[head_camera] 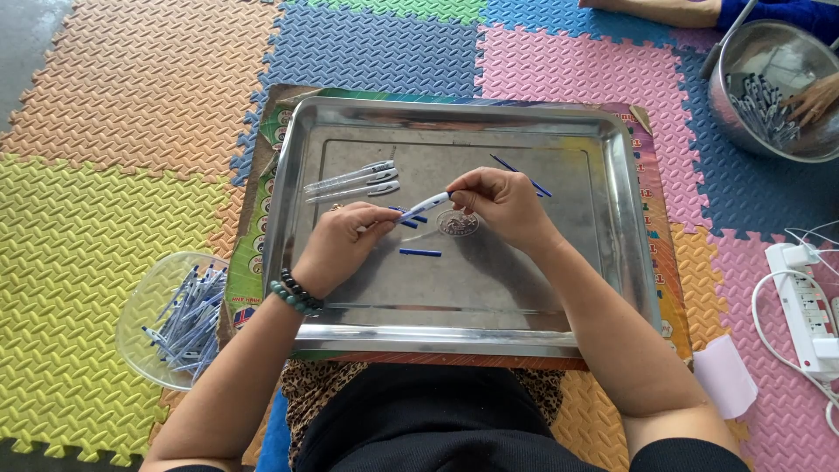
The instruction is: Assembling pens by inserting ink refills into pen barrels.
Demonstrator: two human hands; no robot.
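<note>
Both my hands meet over a steel tray and hold one white-and-blue pen between them. My left hand pinches its left end; my right hand grips its right end. Under the pen lie small blue caps and a short blue piece. Three finished clear pens rest at the tray's upper left. A thin blue refill pokes out behind my right hand.
A clear plastic bowl with several pen parts sits left of the tray. Upper right, another person's hand reaches into a steel bowl of parts. A white power strip with cables lies at right. Coloured foam mats cover the floor.
</note>
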